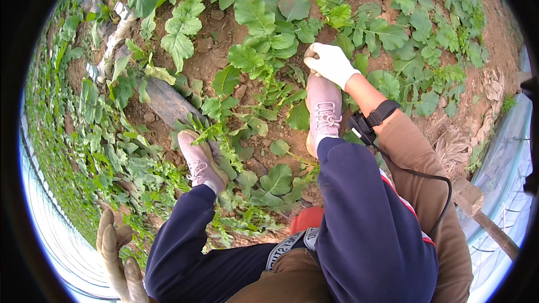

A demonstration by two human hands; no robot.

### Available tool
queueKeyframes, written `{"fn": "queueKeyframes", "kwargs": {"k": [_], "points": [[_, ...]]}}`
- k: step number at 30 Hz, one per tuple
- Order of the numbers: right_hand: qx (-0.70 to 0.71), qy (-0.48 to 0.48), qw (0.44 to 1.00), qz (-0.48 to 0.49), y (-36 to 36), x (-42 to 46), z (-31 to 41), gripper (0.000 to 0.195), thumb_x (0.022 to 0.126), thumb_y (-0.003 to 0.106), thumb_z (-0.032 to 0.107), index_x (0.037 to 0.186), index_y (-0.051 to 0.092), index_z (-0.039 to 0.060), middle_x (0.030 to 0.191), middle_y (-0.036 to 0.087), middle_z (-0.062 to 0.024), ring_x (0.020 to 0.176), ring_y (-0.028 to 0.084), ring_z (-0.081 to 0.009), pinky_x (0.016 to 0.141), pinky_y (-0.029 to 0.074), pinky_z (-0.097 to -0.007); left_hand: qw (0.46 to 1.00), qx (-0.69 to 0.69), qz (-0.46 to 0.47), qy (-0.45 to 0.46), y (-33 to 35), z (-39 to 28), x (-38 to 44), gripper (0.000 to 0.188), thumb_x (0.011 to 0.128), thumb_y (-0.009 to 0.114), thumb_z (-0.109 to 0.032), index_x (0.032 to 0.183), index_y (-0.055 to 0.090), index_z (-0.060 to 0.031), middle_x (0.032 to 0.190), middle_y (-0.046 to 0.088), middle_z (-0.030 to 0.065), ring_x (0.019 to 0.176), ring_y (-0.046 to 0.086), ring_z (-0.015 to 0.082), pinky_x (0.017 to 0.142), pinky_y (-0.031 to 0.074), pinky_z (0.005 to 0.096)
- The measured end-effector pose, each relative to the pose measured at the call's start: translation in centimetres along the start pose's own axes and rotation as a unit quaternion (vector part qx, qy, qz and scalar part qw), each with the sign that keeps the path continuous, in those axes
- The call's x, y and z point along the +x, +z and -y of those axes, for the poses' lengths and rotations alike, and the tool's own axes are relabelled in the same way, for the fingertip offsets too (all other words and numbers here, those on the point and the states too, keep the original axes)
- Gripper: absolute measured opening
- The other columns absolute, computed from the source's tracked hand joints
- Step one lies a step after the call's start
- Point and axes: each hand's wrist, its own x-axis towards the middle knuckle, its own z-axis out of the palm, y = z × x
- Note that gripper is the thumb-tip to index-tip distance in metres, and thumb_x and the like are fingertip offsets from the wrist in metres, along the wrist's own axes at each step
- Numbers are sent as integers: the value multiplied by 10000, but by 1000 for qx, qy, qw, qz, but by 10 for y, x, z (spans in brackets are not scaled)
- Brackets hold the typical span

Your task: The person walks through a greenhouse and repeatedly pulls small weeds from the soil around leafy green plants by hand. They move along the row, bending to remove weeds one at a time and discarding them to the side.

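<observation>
My right hand (330, 63), in a white glove, is over the toe of my right pink lace-up shoe (324, 109). Its fingers curl downward, and whether anything is between them is hidden. Beside it grow lobed leafy green plants (254, 17), rooted in brown soil. My left hand (116, 256), in a soil-stained glove, is at the lower left edge, away from the plants. Its fingers are spread and nothing shows in them. My left shoe (200, 160) stands among leaves at the end of a flat grey strip (168, 99).
A crumpled whitish length of material (111, 48) lies at upper left. Under me is a red object (307, 219), partly hidden. A black wrist device (364, 126) trails a cable along my right arm. Right of me are a wooden post (467, 195) and translucent plastic sheeting (505, 147).
</observation>
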Motion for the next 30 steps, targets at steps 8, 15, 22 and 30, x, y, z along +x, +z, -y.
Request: {"fn": "queueKeyframes", "kwargs": {"k": [8, 15, 22, 30], "points": [[-372, -172, 912, 16, 48, 4, 8, 176, 776, 558, 194, 874, 612, 58, 863, 587, -151, 789, 614, -317, 684, 502, -404, 1000, 0, 1, 6, 0, -1, 2, 601, 871, 443, -349, 1343, 375, 18, 1359, 414, 149, 1013, 501, 196, 902, 379, 337], [-353, -163, 921, -22, 49, 6, 0, 194, 764, 578, 226, 837, 591, 47, 811, 581, -160, 764, 609, -326, 669, 493, -415, 1000, -1, 2, 16, -1, -3, 3, 590, 873, 444, -340, 1333, 386, 26, 1354, 417, 158, 1019, 498, 205, 913, 372, 346], [-260, -99, 956, -94, 13, 4, -3, 217, 782, 558, 284, 801, 579, 69, 812, 584, -150, 808, 590, -320, 725, 470, -416, 1000, 9, 14, -6, -3, -7, 4, 630, 865, 463, -387, 1331, 387, 30, 1339, 435, 150, 1019, 497, 205, 911, 368, 340], [-89, -46, 973, -208, 5, 23, -4, 254, 765, 607, 273, 827, 598, 26, 796, 621, -165, 750, 615, -290, 705, 489, -371, 1000, -11, -4, -3, -2, -6, 2, 639, 860, 469, -395, 1335, 384, 23, 1359, 414, 147, 1036, 490, 209, 919, 361, 344]]}}
